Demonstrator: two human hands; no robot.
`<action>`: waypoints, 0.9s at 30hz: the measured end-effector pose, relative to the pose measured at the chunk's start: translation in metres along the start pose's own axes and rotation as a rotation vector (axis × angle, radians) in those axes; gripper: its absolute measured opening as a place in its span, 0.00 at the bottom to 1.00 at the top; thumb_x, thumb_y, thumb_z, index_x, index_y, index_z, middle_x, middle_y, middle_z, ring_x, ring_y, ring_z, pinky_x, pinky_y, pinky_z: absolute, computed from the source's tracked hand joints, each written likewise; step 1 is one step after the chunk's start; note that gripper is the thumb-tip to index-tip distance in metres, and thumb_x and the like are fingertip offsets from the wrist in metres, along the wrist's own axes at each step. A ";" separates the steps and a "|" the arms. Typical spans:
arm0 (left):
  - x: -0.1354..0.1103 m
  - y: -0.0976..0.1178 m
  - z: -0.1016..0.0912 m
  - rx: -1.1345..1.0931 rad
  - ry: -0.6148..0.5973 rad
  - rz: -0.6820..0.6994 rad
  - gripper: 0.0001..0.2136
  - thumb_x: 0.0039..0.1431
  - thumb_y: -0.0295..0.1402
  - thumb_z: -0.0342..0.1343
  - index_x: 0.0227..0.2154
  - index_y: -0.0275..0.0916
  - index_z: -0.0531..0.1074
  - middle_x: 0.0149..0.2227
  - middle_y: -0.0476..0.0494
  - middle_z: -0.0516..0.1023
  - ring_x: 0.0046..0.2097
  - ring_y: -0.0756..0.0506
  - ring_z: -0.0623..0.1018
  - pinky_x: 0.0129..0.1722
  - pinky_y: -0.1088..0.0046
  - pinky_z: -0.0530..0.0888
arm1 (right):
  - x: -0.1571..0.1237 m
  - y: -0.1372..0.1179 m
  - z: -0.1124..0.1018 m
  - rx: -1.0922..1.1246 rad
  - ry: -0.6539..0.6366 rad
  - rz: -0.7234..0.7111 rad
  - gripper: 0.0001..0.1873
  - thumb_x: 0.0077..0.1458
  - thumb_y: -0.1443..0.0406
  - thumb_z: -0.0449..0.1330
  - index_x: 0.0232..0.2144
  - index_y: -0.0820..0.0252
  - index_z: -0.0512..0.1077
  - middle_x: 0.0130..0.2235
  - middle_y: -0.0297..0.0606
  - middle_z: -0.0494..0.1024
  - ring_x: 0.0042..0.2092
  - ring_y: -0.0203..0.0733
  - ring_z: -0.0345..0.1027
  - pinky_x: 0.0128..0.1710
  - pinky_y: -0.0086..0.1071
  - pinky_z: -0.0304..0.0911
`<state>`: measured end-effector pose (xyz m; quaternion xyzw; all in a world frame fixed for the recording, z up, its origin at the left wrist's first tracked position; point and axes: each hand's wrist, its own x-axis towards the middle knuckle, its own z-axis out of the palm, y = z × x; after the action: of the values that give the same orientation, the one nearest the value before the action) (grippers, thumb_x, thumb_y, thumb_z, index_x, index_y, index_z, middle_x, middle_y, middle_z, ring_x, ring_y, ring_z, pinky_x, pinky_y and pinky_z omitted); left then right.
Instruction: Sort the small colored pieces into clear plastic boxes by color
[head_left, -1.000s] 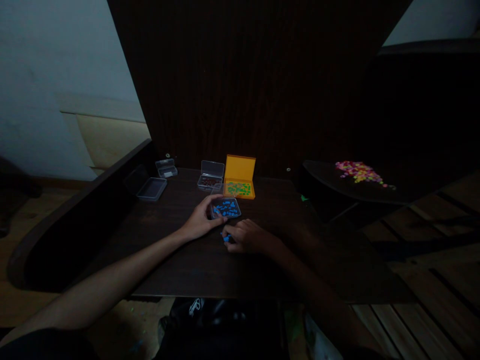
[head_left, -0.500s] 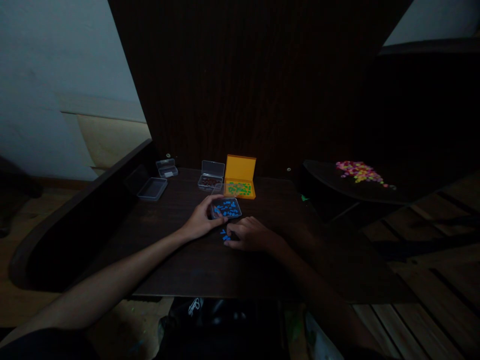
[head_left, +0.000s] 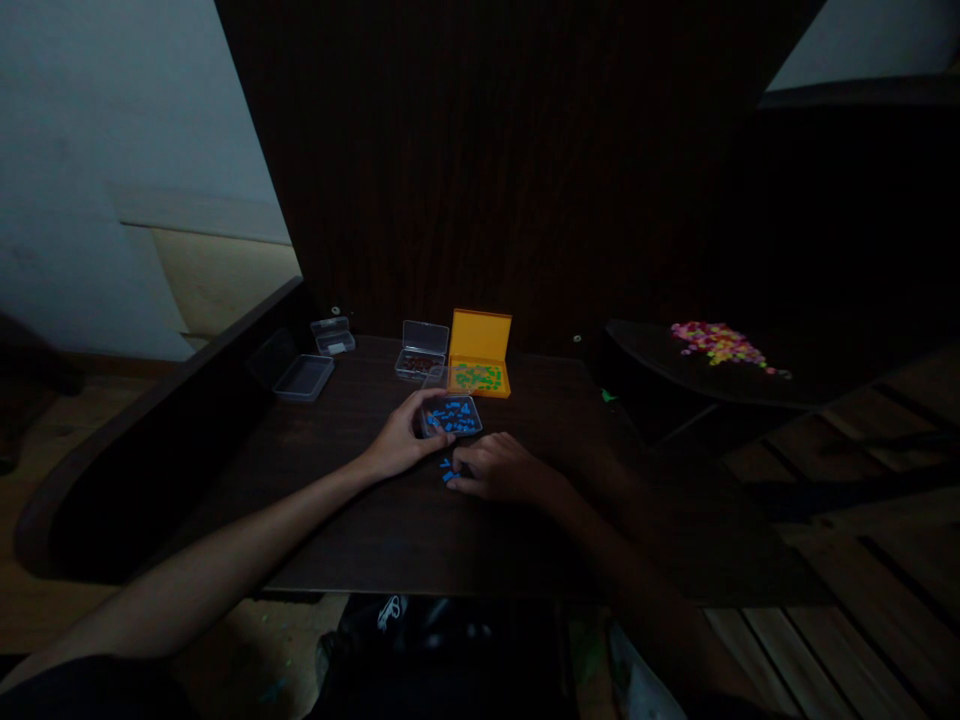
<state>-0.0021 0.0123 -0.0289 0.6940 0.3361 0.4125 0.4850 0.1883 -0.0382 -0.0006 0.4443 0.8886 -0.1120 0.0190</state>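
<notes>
My left hand (head_left: 401,440) curls around the left side of a small clear box (head_left: 451,416) holding several blue pieces, in the middle of a dark wooden table (head_left: 352,520). Just in front of the box, my right hand (head_left: 499,470) rests on the table with its fingertips bent down on a few loose blue pieces (head_left: 447,470). The light is dim, so I cannot see whether a piece is pinched between the fingers.
Behind the blue box stand an open orange box (head_left: 480,365) with green pieces and a clear box (head_left: 421,352) with dark red pieces. Two more clear boxes (head_left: 304,378) (head_left: 334,336) lie at the far left. A heap of mixed coloured pieces (head_left: 716,343) lies on a surface to the right.
My right hand has slid slightly toward the clear box, dragging the loose blue pieces with it. My left hand has stayed on the box.
</notes>
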 end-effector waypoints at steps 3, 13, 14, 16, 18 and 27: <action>0.000 0.000 -0.001 0.037 0.002 -0.016 0.29 0.47 0.36 0.64 0.53 0.37 0.63 0.52 0.37 0.72 0.51 0.39 0.74 0.53 0.56 0.70 | 0.000 0.000 0.002 0.011 0.003 0.019 0.17 0.57 0.50 0.57 0.36 0.58 0.71 0.35 0.38 0.74 0.37 0.40 0.66 0.34 0.31 0.49; 0.000 -0.003 0.001 -0.026 0.005 0.002 0.29 0.46 0.35 0.65 0.53 0.38 0.63 0.51 0.38 0.72 0.52 0.39 0.74 0.54 0.55 0.70 | 0.003 0.000 0.000 0.048 -0.013 0.031 0.18 0.56 0.49 0.57 0.32 0.58 0.71 0.33 0.36 0.75 0.36 0.38 0.67 0.31 0.29 0.48; 0.000 -0.003 0.001 -0.024 0.006 0.003 0.29 0.46 0.34 0.65 0.52 0.38 0.63 0.51 0.38 0.72 0.52 0.39 0.74 0.54 0.55 0.70 | 0.003 -0.001 -0.001 0.057 -0.022 0.026 0.17 0.57 0.50 0.57 0.32 0.58 0.71 0.33 0.35 0.75 0.35 0.38 0.67 0.31 0.29 0.48; 0.000 -0.002 0.001 -0.017 0.004 -0.001 0.30 0.46 0.34 0.65 0.53 0.38 0.63 0.52 0.38 0.72 0.52 0.39 0.74 0.54 0.55 0.70 | 0.003 -0.001 -0.003 0.078 -0.032 0.006 0.15 0.57 0.52 0.58 0.32 0.58 0.72 0.33 0.35 0.76 0.35 0.37 0.67 0.30 0.29 0.48; 0.000 -0.001 0.001 -0.017 0.000 -0.008 0.30 0.46 0.34 0.65 0.53 0.37 0.63 0.53 0.37 0.71 0.52 0.39 0.73 0.54 0.55 0.70 | 0.003 -0.001 -0.004 0.101 -0.028 -0.020 0.13 0.57 0.54 0.59 0.32 0.58 0.72 0.32 0.34 0.76 0.34 0.37 0.68 0.30 0.29 0.48; 0.001 -0.002 -0.001 0.011 0.012 0.011 0.29 0.46 0.34 0.65 0.52 0.37 0.64 0.49 0.39 0.73 0.50 0.40 0.74 0.53 0.57 0.70 | 0.000 0.000 -0.005 0.116 -0.005 -0.037 0.09 0.59 0.59 0.57 0.36 0.57 0.74 0.34 0.35 0.77 0.37 0.37 0.68 0.33 0.29 0.50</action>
<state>-0.0025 0.0140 -0.0310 0.6960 0.3376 0.4173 0.4770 0.1887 -0.0371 0.0044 0.4279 0.8886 -0.1649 -0.0069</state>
